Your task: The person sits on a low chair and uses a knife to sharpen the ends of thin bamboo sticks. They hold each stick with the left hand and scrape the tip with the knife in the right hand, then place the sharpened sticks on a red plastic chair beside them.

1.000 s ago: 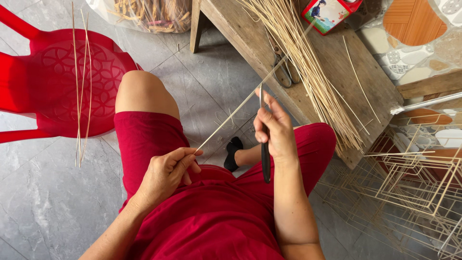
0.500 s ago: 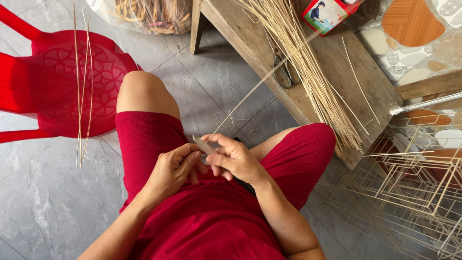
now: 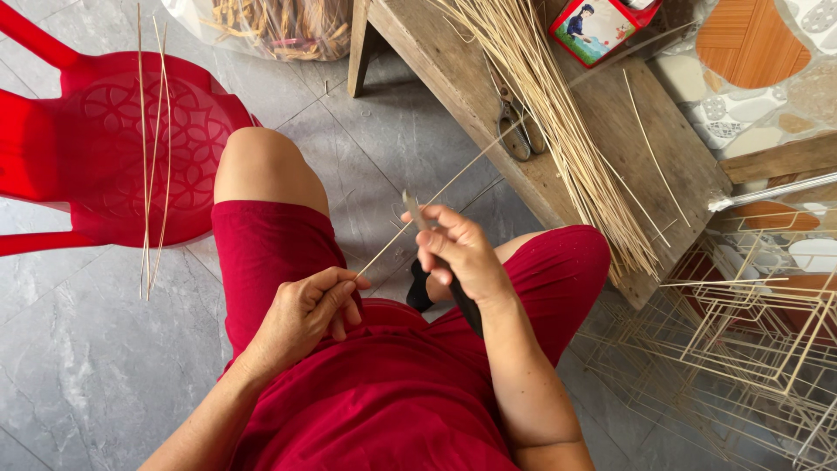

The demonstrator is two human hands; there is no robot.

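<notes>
Fingers of the left hand (image 3: 305,312) pinch the near end of a thin stick (image 3: 436,196), so that grip is clenched on it low over the lap, which keeps the stick steady and angled up toward the counter (image 3: 663,148). The right hand (image 3: 458,249) is closed around a knife (image 3: 417,211), black handle running down behind the wrist, blade tip pointing up and lying against the stick just past the left fingers. Held that way, the blade meets the stick at a shallow angle, which suits shaving or splitting it, as far as I can judge.

Both hands work above the red-clad thighs, with the knees spread so that the stick has free room between them.

Farther out, a bundle (image 3: 549,113) of like sticks lies along the wooden counter within the right hand's reach, with scissors (image 3: 514,131) beside it and a small colourful box (image 3: 602,26) at the far end. To the left, a few sticks (image 3: 153,157) rest across a red chair (image 3: 96,148), apart from the bundle. Frames (image 3: 741,331) built of sticks stand on the floor at the right.
</notes>
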